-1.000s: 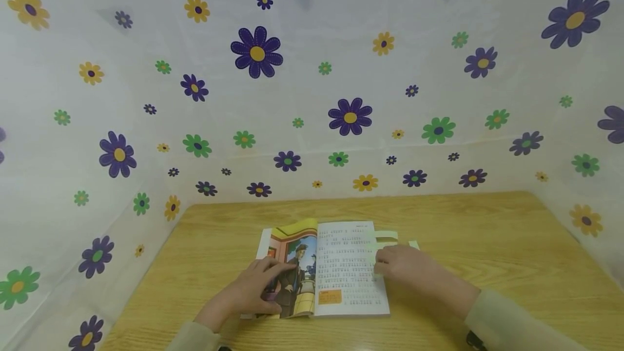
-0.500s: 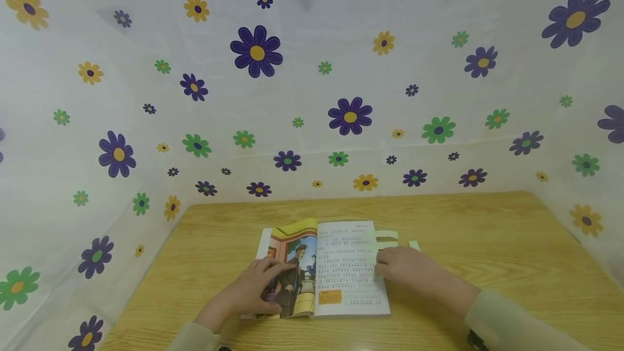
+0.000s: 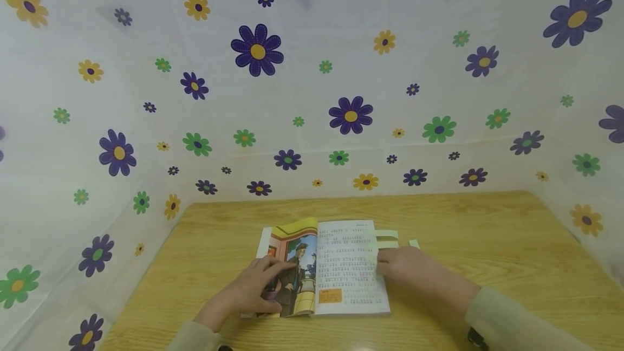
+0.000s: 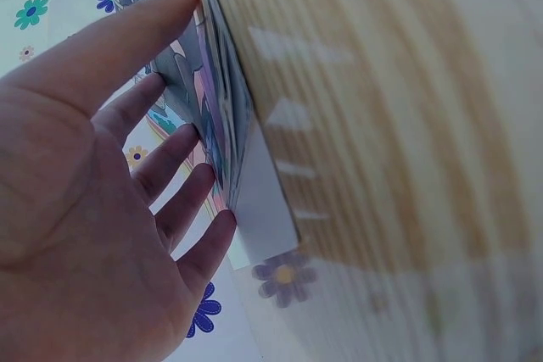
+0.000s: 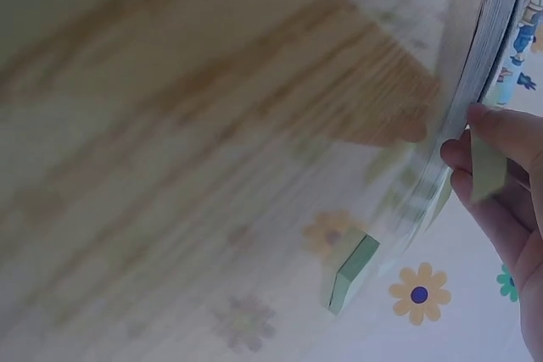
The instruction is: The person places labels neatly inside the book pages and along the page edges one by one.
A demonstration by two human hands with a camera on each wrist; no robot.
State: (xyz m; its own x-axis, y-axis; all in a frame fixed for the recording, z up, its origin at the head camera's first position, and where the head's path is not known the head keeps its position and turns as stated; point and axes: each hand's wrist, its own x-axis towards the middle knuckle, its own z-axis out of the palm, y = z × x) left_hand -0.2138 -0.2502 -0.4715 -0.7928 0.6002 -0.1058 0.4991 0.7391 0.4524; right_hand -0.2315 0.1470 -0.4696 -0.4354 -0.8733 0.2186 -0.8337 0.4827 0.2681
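Note:
An open book [image 3: 343, 272] lies on the table, an illustrated page on its left and a printed text page on its right. My left hand [image 3: 251, 286] rests on the picture page with fingers spread; in the left wrist view its fingertips [image 4: 222, 218] touch the page near the outer edge. At the right page's outer edge is my right hand [image 3: 409, 270]. In the right wrist view, its thumb and fingers pinch a pale green sticky note [image 5: 488, 167] against the book's edge. Two green sticky tabs [image 3: 387, 234] stick out from that edge, farther from me.
A small pad of green sticky notes [image 5: 353, 273] lies on the table just beyond my right hand. The wooden table [image 3: 492, 248] meets a white flower-patterned sheet [image 3: 302, 91] at the back and both sides.
My right hand has shifted very slightly toward me along the page edge, showing more of the second green tab. The left hand and the book stay in place.

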